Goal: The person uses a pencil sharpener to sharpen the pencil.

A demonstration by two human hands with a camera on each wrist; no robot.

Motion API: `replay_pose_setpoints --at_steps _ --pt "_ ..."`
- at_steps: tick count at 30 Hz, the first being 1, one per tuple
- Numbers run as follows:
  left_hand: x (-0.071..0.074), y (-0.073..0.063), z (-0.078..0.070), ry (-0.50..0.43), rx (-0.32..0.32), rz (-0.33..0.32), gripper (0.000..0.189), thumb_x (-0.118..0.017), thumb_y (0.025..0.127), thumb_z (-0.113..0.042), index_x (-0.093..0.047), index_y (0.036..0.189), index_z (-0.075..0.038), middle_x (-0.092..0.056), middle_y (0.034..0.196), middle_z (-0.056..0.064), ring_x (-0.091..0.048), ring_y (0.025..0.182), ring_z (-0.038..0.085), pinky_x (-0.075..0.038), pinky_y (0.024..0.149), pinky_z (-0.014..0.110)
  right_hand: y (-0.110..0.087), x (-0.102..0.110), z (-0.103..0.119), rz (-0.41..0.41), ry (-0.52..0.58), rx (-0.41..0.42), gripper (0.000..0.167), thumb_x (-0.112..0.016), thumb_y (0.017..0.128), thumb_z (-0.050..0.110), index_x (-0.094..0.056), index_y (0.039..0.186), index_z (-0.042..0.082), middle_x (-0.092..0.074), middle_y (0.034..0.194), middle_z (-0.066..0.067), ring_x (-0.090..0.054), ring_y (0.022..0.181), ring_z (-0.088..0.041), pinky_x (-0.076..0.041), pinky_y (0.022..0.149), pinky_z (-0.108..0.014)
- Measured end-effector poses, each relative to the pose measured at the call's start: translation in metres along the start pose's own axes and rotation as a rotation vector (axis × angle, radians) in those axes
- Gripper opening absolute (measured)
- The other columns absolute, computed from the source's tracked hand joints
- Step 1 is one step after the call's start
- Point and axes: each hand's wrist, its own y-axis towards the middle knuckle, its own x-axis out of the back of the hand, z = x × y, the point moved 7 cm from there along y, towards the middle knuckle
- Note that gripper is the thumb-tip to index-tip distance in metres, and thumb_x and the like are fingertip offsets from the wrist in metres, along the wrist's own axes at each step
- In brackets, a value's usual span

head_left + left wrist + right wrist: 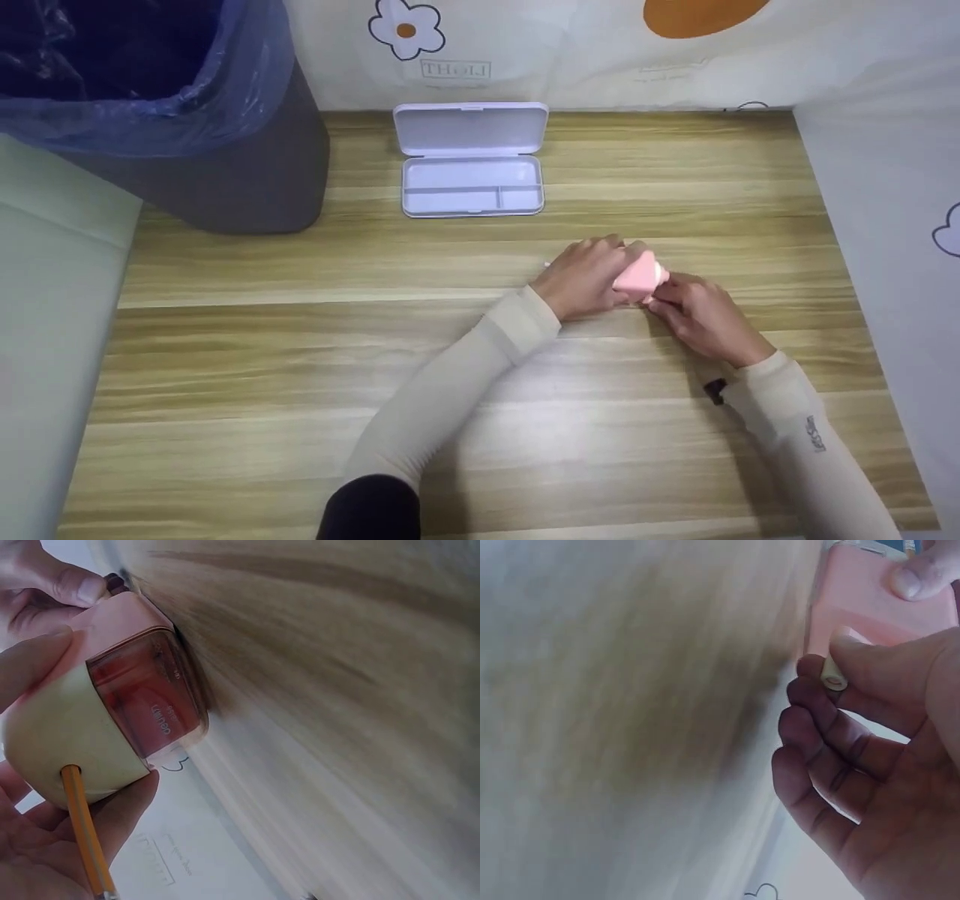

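Observation:
My left hand grips a pink and cream crank pencil sharpener above the table, right of centre. An orange pencil sticks into the hole in the sharpener's cream face in the left wrist view. On the sharpener's side, a clear window shows a reddish shavings drawer. My right hand is at the opposite end; thumb and forefinger pinch the small cream crank knob, with the other fingers loosely curled. Most of the crank arm is hidden by the fingers.
A pale lilac pencil case lies with its lid up near the back edge of the wooden table. A grey bin lined with a blue bag stands at the back left. Flower-printed cloth hangs behind.

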Motion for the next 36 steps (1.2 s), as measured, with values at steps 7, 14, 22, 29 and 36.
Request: replay_pose_setpoints --at_steps 7,14,22,29,36 --pt "-0.001 -0.001 -0.001 0.005 -0.001 -0.007 0.056 -0.076 0.088 -0.035 -0.058 0.135 -0.009 -0.064 0.107 0.009 -0.061 0.086 0.020 -0.052 0.075 0.032 -0.008 0.000 0.003 0.004 0.043 0.006 0.010 -0.070 0.090 0.000 -0.075 0.095 0.005 -0.067 0.089 -0.006 -0.058 0.077 -0.016 -0.049 0.068 -0.038" --pt "0.000 -0.002 -0.001 -0.028 0.018 0.020 0.059 -0.073 0.090 -0.039 -0.056 0.138 -0.009 -0.065 0.112 0.009 -0.060 0.088 0.017 -0.050 0.074 0.029 -0.015 0.011 0.015 -0.002 0.033 0.038 0.011 -0.072 0.087 -0.002 -0.077 0.096 0.003 -0.061 0.082 0.002 -0.048 0.069 -0.009 -0.042 0.060 -0.028" --pt "-0.001 0.002 -0.003 -0.016 0.040 0.052 0.059 -0.073 0.090 -0.039 -0.055 0.139 -0.011 -0.065 0.112 0.007 -0.059 0.090 0.017 -0.049 0.074 0.027 -0.018 0.022 0.022 0.003 0.015 0.038 0.012 -0.073 0.086 -0.003 -0.077 0.094 0.006 -0.058 0.079 0.006 -0.047 0.067 -0.006 -0.042 0.059 -0.025" --pt "0.000 0.004 -0.006 -0.010 0.024 0.065 0.049 -0.071 0.092 -0.036 -0.058 0.133 -0.010 -0.066 0.101 0.005 -0.059 0.086 0.016 -0.048 0.071 0.026 -0.019 0.030 0.027 -0.006 0.013 0.045 0.015 -0.073 0.086 -0.004 -0.077 0.097 0.005 -0.056 0.079 0.007 -0.046 0.067 -0.006 -0.042 0.058 -0.024" --pt "-0.001 0.005 -0.008 -0.016 0.020 0.080 0.050 -0.073 0.091 -0.033 -0.059 0.132 -0.008 -0.066 0.103 0.007 -0.059 0.087 0.017 -0.049 0.073 0.026 -0.018 0.045 0.031 -0.049 -0.003 0.058 0.018 -0.075 0.082 -0.007 -0.077 0.096 0.005 -0.061 0.081 0.005 -0.050 0.067 -0.006 -0.044 0.059 -0.025"
